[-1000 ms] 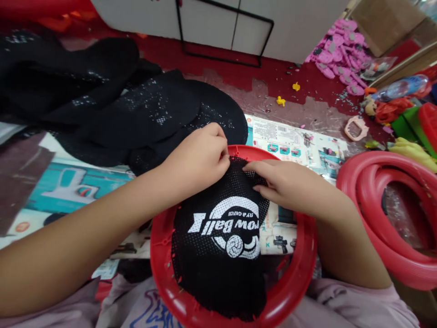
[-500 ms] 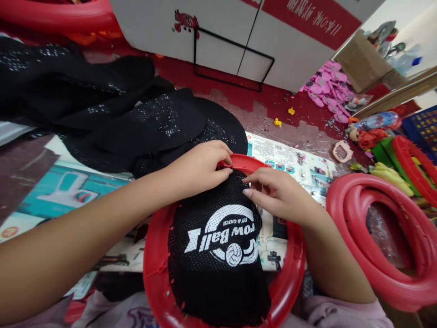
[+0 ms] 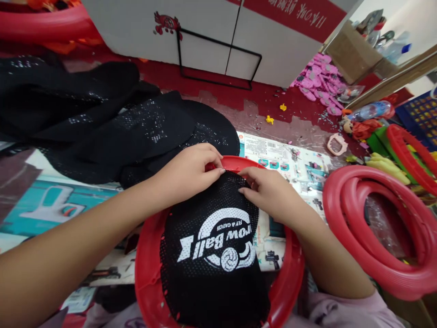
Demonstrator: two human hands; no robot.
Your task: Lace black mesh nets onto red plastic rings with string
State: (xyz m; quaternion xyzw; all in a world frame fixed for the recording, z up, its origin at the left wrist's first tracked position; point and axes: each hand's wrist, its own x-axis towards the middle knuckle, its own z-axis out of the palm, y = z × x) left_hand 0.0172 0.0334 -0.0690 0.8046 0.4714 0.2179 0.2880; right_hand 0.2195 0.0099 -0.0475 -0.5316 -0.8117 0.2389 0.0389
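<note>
A red plastic ring (image 3: 149,269) lies before me with a round of black mesh fabric (image 3: 218,287) across it, printed with white "Ball" lettering and a ball picture. Along the left and bottom, the mesh edge sits on small pegs of the ring; on the right it hangs loose inside, leaving a gap. My left hand (image 3: 196,171) is closed at the far rim, thumb and fingers pinching the mesh edge there. Just right of it, my right hand (image 3: 268,189) has its fingers curled and closed on the mesh edge near the top right. The fingertips partly hide the edge.
Black mesh rounds (image 3: 143,127) are heaped at the left. Stacked red rings (image 3: 329,214) lie at the right. Beyond stand a white carton (image 3: 143,36), a black wire frame (image 3: 218,83) and a pile of pink pieces (image 3: 319,79). Printed cardboard (image 3: 262,146) lies underneath.
My right hand has shifted slightly left and closed in on the mesh edge, nearer my left hand. The left hand keeps its pinch at the rim. The whole view has shifted a little.
</note>
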